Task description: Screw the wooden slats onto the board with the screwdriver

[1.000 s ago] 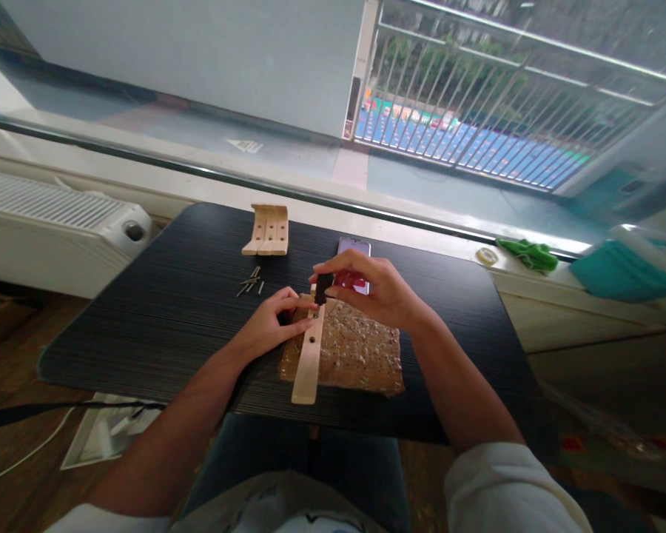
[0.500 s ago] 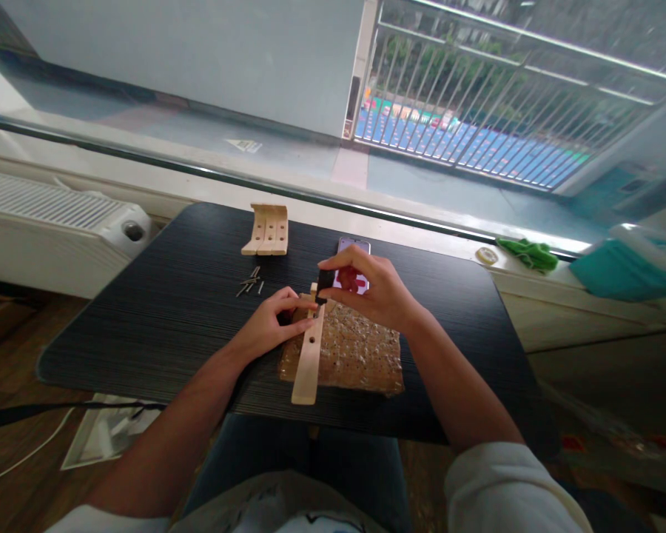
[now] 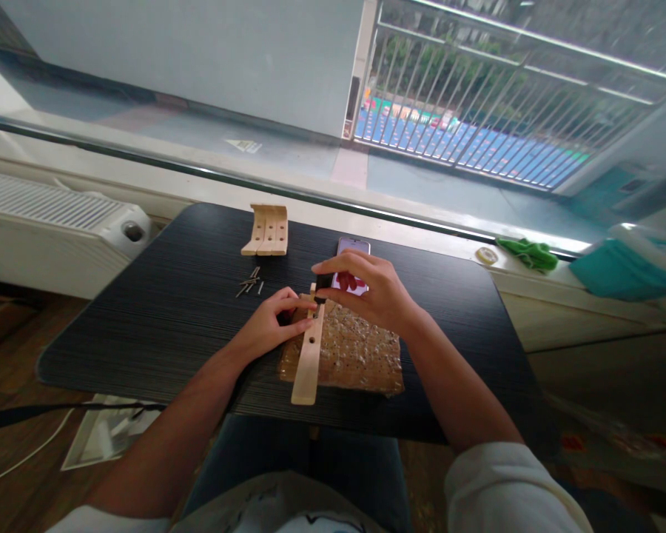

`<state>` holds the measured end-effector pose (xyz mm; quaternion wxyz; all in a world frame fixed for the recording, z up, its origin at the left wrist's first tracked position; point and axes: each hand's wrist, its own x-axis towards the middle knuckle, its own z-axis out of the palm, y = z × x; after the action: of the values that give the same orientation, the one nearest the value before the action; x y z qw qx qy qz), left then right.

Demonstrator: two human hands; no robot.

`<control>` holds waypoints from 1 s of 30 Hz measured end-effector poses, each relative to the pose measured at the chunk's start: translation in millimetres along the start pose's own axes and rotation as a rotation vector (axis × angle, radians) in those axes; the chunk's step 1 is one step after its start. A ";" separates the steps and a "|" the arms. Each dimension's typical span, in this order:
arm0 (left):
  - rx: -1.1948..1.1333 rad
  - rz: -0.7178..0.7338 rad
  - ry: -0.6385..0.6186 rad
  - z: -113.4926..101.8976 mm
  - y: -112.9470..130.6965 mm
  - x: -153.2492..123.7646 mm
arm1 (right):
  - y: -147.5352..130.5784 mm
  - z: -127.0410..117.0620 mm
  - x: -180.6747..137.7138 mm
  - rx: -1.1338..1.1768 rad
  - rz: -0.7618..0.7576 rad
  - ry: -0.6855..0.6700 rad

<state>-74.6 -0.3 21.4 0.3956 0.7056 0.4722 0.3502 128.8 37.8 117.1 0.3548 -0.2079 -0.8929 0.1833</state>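
A pale wooden strip with drilled holes (image 3: 306,366) lies lengthwise over the left part of a brown block wrapped in clear film (image 3: 360,348). Its lower end juts past the block's near edge. My left hand (image 3: 269,323) is closed around the strip's upper part, thumb and fingertips pressing on it close to a hole. Over the strip's far end, my right hand (image 3: 369,285) curls thumb and index finger around a small black tool (image 3: 325,281). That tool is mostly hidden against the dark table, so its exact kind is unclear.
Several screws (image 3: 249,282) lie loose on the black table (image 3: 160,318). Behind them stand curved wooden pieces with holes (image 3: 270,231). A lit phone (image 3: 354,244) rests beyond my right hand. Tape (image 3: 486,255), a green cloth (image 3: 527,254) and a teal box (image 3: 633,263) sit on the sill.
My right fingers have shifted slightly left, and the black tool between them shows less than before. My left hand and the wooden strip stay in place.
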 end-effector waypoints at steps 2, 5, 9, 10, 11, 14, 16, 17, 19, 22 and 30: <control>-0.006 -0.003 -0.003 -0.1 0.8 -0.1 | 0.2 -2.0 0.5 0.031 -0.005 -0.027; -0.006 -0.007 -0.002 -0.2 2.4 0.0 | 0.5 -4.8 0.7 0.129 -0.033 -0.071; 0.007 -0.014 0.006 -0.1 3.0 0.2 | -0.7 -6.6 0.5 0.214 0.024 -0.120; 0.004 -0.013 0.008 0.0 2.7 0.2 | -1.2 -6.6 0.4 0.225 0.046 -0.130; -0.001 -0.010 0.009 0.1 2.4 0.2 | -1.6 -6.6 0.3 0.236 0.062 -0.136; -0.014 -0.002 0.008 0.2 1.6 0.1 | -1.7 -5.7 -0.3 0.251 0.092 -0.126; -0.020 -0.003 0.004 0.1 1.7 0.0 | -0.9 -4.8 -0.5 0.237 0.096 -0.106; -0.023 -0.005 0.002 0.0 1.9 0.0 | -0.4 -4.4 -0.4 0.231 0.088 -0.095; -0.026 -0.009 0.000 -0.2 2.6 -0.2 | 0.4 -3.8 0.0 0.217 0.056 -0.074; -0.027 -0.010 0.000 -0.4 3.5 -0.5 | 0.8 -3.4 1.3 0.193 0.008 -0.058; -0.013 0.005 -0.005 -0.3 1.9 -0.3 | 2.5 -1.8 1.5 0.199 -0.002 -0.023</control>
<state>-74.3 -1.0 23.1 0.4005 0.7050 0.4672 0.3526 129.7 40.9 118.0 0.3635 -0.1685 -0.8745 0.2733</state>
